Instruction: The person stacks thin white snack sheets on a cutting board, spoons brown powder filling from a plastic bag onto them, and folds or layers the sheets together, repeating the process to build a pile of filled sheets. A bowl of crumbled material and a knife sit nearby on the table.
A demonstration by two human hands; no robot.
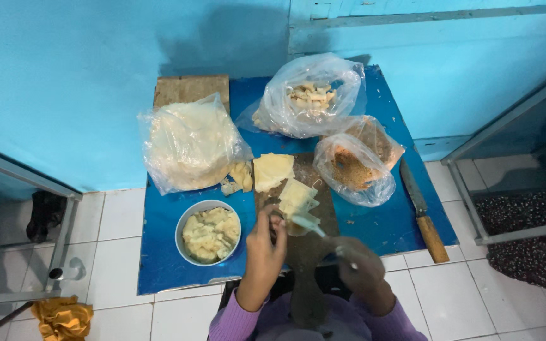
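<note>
We note left hand [265, 237] pinching 1 wrapper [296, 197], right hand [356, 259] clamped on spoon [311, 224]; keep filling centred.

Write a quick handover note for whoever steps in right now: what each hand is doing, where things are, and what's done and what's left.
Left hand: over the wooden board, fingers pinching a pale dough piece.
Right hand: holds a small utensil pointed at that piece; blurred, grip unclear.
On the board: cut dough squares.
Bowl of pale mash to the left.
Bags behind: flat rounds, pale pieces, brown crumbs.
Knife lies unused at right.
Done: some squares cut.
Left: the piece in hand is unfinished; the squares lie flat and unfilled.
</note>
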